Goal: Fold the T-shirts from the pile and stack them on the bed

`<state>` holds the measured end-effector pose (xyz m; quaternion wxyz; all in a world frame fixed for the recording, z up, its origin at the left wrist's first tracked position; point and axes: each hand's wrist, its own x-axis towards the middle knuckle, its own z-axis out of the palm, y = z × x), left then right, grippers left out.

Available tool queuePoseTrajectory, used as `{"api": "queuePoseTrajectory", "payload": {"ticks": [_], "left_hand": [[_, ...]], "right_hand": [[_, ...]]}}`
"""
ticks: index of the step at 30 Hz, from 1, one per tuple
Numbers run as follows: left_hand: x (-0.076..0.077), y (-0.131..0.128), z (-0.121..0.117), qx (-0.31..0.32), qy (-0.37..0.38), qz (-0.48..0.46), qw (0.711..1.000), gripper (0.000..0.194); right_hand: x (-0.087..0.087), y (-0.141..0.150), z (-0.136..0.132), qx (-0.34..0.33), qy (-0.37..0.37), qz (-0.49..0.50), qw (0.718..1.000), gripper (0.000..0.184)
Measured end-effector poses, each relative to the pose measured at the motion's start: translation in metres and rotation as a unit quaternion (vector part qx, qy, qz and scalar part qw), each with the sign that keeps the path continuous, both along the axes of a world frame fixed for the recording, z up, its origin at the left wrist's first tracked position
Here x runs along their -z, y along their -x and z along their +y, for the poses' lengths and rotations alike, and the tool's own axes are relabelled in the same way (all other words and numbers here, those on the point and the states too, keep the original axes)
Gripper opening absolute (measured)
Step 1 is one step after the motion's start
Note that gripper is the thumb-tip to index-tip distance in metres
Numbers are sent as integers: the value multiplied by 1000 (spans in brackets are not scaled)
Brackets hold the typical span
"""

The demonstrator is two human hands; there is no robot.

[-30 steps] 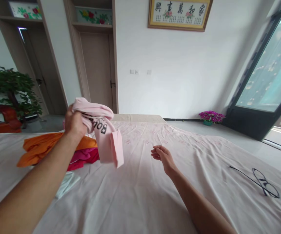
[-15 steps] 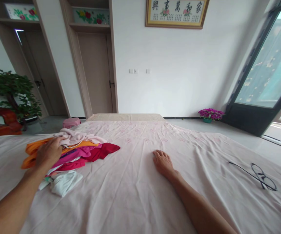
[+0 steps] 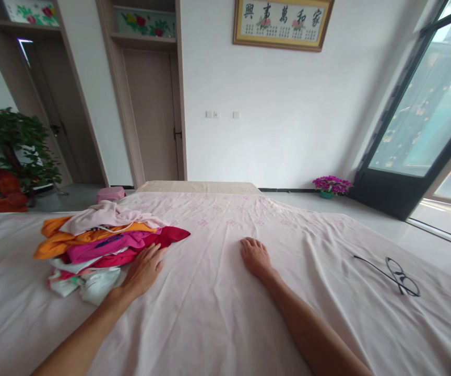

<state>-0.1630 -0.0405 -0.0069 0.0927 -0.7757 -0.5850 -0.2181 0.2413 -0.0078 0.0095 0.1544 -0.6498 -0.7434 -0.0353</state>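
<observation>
A pile of clothes [image 3: 100,243] lies on the left of the pale pink bedsheet [image 3: 217,313]: a light pink garment [image 3: 108,215] on top, orange, magenta and red pieces under it, white ones at the bottom. My left hand [image 3: 144,270] rests open at the pile's near right edge, its fingers touching the red and magenta cloth. My right hand [image 3: 254,257] lies flat and open on the sheet in the middle, holding nothing.
A pair of black-rimmed glasses [image 3: 400,277] lies on the sheet at the right. Beyond the bed are a potted green plant [image 3: 14,141], a small pink stool [image 3: 110,194], purple flowers [image 3: 331,185], two doors and a large glass door.
One second ago my left hand held the light pink garment up; it set it on top of the pile, then moved down to the pile's near right edge. My right hand settled flat on the sheet.
</observation>
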Motion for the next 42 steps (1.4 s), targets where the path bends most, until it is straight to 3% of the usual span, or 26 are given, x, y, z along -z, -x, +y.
{"api": "queuePoseTrajectory", "payload": {"ticks": [4, 18, 42], "left_hand": [[15, 9, 2, -19, 17, -3, 1000, 42], [6, 4, 0, -30, 10, -21, 999, 41], [7, 7, -1, -7, 5, -55, 998, 38]], "right_hand": [[-2, 1, -1, 2, -3, 5, 1000, 38], [-10, 6, -5, 20, 12, 2, 1000, 40], [2, -3, 3, -7, -8, 5, 1000, 40]]}}
